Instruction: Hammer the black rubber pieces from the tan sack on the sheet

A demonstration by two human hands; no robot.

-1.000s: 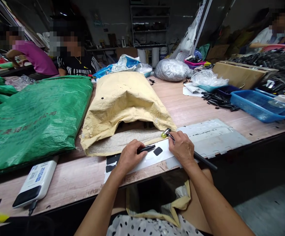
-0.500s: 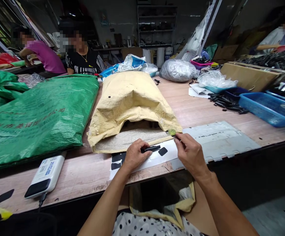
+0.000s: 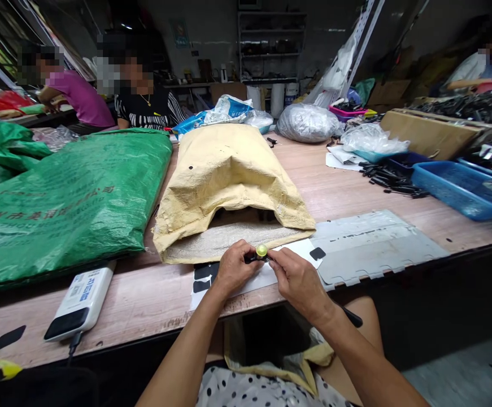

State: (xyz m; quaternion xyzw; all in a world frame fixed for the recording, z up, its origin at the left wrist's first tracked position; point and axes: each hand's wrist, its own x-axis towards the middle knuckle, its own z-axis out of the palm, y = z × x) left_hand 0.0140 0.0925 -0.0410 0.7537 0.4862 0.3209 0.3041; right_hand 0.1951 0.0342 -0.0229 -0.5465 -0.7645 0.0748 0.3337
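My left hand (image 3: 238,264) is closed around a thin black plastic piece (image 3: 249,258) at the front edge of the table. My right hand (image 3: 299,280) pinches a small tool with a round yellow-green end (image 3: 261,250), which meets the tip of the black piece. Fingers hide most of both. Under the hands lies a white sheet (image 3: 266,281) with black patches (image 3: 203,271) at its left end. Another black rounded-square patch (image 3: 317,254) lies right of my right hand. Just behind is an open yellow sack (image 3: 233,164), its mouth facing me.
A green sack (image 3: 72,198) and white power bank (image 3: 80,302) lie left. Right are a grey sheet (image 3: 377,243), black parts (image 3: 393,178) and a blue basket (image 3: 461,189). A dark rod (image 3: 352,316) shows beside my right forearm. Co-workers (image 3: 146,102) sit across.
My right hand has moved left with the yellow-green-ended tool, up to the black piece in my left hand. The loose black patch now lies farther right. A dark rod has appeared by my right forearm.
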